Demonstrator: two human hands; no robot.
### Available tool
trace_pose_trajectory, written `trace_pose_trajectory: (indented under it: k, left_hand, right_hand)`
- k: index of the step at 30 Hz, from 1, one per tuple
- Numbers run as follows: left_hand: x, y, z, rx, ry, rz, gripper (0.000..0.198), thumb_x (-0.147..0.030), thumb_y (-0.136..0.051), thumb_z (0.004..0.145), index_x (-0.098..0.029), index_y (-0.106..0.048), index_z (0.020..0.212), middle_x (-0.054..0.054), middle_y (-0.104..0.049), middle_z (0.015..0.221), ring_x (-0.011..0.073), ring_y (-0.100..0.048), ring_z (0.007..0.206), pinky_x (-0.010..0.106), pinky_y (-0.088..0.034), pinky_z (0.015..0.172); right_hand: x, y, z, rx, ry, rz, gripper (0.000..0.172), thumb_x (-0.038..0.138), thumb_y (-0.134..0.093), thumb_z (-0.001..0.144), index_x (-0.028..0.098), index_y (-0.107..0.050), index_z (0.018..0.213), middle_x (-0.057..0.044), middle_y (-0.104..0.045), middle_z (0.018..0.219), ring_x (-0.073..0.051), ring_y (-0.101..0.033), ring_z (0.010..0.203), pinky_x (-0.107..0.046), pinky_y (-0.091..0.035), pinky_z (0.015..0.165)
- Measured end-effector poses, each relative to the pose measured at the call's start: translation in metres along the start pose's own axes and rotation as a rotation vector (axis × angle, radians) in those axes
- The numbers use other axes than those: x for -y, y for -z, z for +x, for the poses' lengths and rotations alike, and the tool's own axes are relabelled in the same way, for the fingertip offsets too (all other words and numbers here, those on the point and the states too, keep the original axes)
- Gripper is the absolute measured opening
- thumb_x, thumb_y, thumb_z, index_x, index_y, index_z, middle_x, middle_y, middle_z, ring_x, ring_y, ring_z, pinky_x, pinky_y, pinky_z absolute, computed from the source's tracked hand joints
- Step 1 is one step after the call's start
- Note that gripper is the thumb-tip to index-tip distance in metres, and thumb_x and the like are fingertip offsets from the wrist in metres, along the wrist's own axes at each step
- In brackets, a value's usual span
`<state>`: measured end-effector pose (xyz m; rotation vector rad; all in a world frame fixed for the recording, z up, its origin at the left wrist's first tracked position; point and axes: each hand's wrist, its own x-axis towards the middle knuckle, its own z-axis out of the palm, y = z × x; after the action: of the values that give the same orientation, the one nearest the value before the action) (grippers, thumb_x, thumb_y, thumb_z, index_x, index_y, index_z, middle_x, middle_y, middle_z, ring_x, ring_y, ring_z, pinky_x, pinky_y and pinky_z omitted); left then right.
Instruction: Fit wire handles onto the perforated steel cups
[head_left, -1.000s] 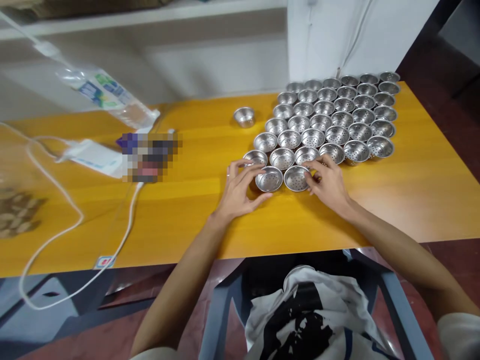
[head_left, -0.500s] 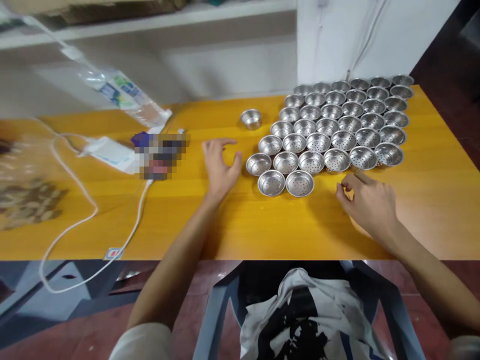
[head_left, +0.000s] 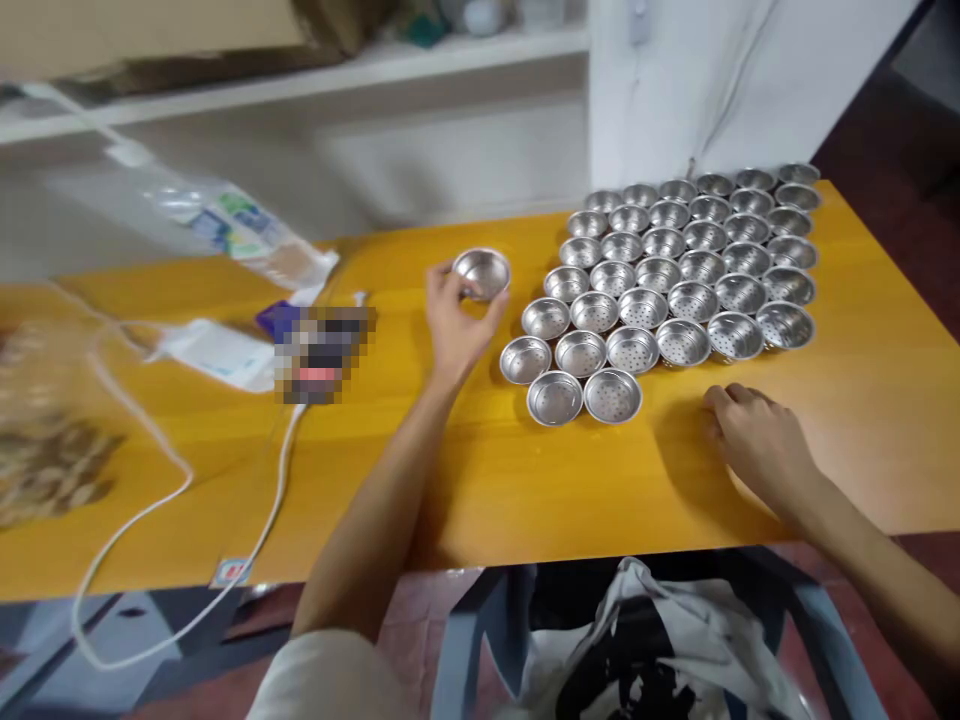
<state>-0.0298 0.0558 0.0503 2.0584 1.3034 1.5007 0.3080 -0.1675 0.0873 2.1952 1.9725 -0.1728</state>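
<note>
- Grasping a metal cup [head_left: 484,272] between thumb and fingers, the left hand [head_left: 460,325] was just left of the rows of cups [head_left: 658,275]; whether this cup touched the table [head_left: 525,510], I could not tell.
- The right hand [head_left: 757,435] was in front of the rows, with fingers bent inward; whether they enclosed something was not visible.
- By my judgement, the arrangement was well advanced: nearly all cups stood upright in close rows, and only the grasped cup was outside them. The nearest row had two cups, the next one six.
- Bare wood lay right of these two, and also towards the front edge.
- Behind, the wall [head_left: 652,100] left little room; at left, a white cable [head_left: 281,450] hung over the edge.
</note>
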Motion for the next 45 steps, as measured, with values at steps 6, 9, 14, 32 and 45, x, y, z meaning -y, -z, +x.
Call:
trace_pose_trajectory:
  k: [6, 9, 14, 32, 45]
  left_hand:
    - [-0.059, 0.013, -0.053, -0.001, -0.217, -0.270, 0.081, -0.062, -0.097, 0.080, -0.031, -0.056, 0.142, 0.007, -0.066, 0.135, 0.0296, -0.075, 0.119, 0.050, -0.063, 0.099]
    - [-0.088, 0.007, -0.074, 0.050, -0.194, -0.385, 0.085, -0.068, -0.093, 0.083, -0.029, -0.054, 0.148, 0.011, -0.067, 0.136, 0.0284, -0.078, 0.112, 0.044, -0.066, 0.091]
    - [-0.101, 0.003, -0.085, 0.100, -0.180, -0.475, 0.076, -0.066, -0.084, 0.091, -0.027, -0.054, 0.148, 0.013, -0.071, 0.129, 0.0297, -0.079, 0.111, 0.047, -0.067, 0.094]
    - [-0.076, 0.005, -0.085, -0.022, -0.185, -0.295, 0.079, -0.069, -0.092, 0.083, -0.031, -0.060, 0.144, 0.010, -0.076, 0.130, 0.0317, -0.078, 0.111, 0.051, -0.066, 0.092]
    - [-0.079, 0.001, -0.083, -0.018, -0.177, -0.347, 0.071, -0.059, -0.095, 0.084, -0.031, -0.062, 0.141, 0.011, -0.076, 0.131, 0.0324, -0.078, 0.117, 0.050, -0.067, 0.095]
  right_hand:
    - [0.003, 0.026, -0.020, -0.399, 0.212, 0.706, 0.022, 0.016, -0.060, 0.103, 0.016, -0.081, 0.110, -0.010, -0.077, 0.104, -0.017, -0.071, 0.080, -0.033, -0.057, 0.078]
    - [0.024, 0.059, -0.012, -0.492, 0.360, 0.889, 0.019, 0.024, -0.065, 0.105, 0.019, -0.083, 0.110, -0.005, -0.076, 0.093, -0.014, -0.067, 0.073, -0.028, -0.052, 0.069]
    - [0.063, 0.113, 0.028, -0.471, 0.595, 0.801, 0.022, 0.023, -0.064, 0.104, 0.021, -0.087, 0.104, -0.001, -0.071, 0.082, -0.012, -0.058, 0.069, -0.028, -0.045, 0.069]
    - [0.110, 0.100, 0.096, -0.402, 0.808, 0.779, 0.026, 0.025, -0.068, 0.102, 0.021, -0.085, 0.083, 0.002, -0.062, 0.067, -0.011, -0.049, 0.062, -0.028, -0.036, 0.065]
    - [0.115, 0.091, 0.092, -0.482, 0.714, 0.892, 0.023, 0.027, -0.071, 0.099, 0.021, -0.086, 0.083, 0.002, -0.064, 0.065, -0.010, -0.047, 0.060, -0.029, -0.036, 0.062]
